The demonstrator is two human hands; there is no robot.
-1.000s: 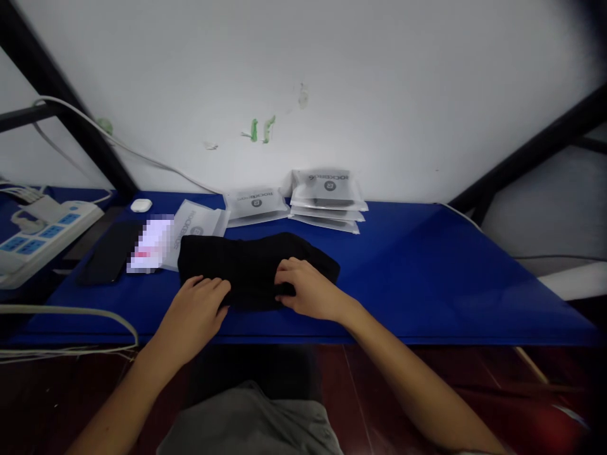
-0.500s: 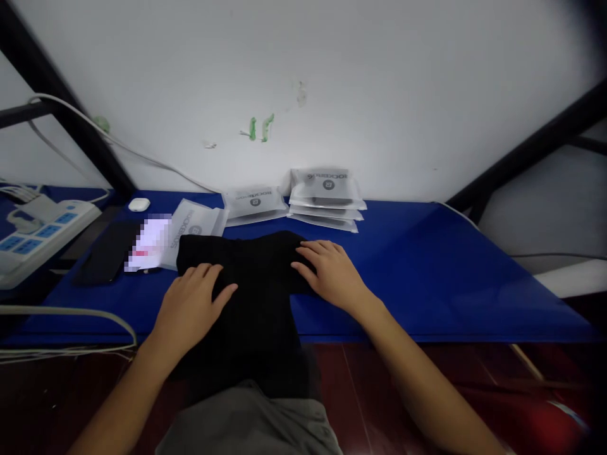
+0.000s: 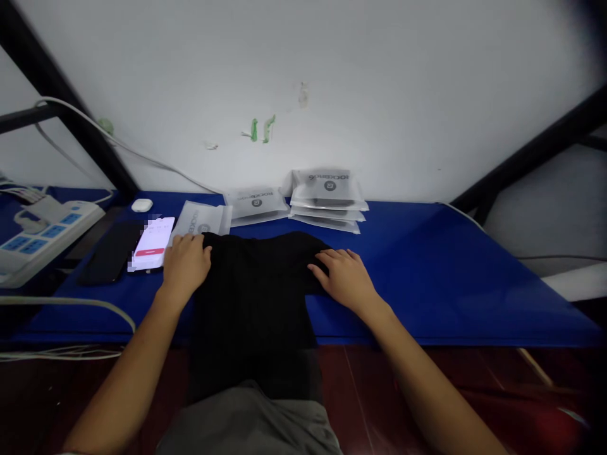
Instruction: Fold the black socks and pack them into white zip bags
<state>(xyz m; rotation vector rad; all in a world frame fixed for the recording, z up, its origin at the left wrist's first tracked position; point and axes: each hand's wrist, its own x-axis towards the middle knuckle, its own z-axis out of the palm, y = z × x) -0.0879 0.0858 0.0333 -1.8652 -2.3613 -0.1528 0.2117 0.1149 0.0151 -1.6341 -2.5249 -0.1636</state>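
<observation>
Black cloth (image 3: pixel 256 291): centre, reaching the near edge of the table (image 3: pixel 427 272).
Left hand (image 3: pixel 186 264): fingers bent over the cloth's left end; grip unclear.
Right hand (image 3: pixel 344 275): half open, resting on its right end.
Bags: upper centre; the leftmost bag (image 3: pixel 196 217) partly behind the left hand.
Lit phone (image 3: pixel 154 240): left, just beside that hand.

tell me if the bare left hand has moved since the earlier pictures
Yes: the bare left hand has moved forward and leftward, now lying closer to the lit, rectangular phone, which has stayed put on the blue table.
</observation>
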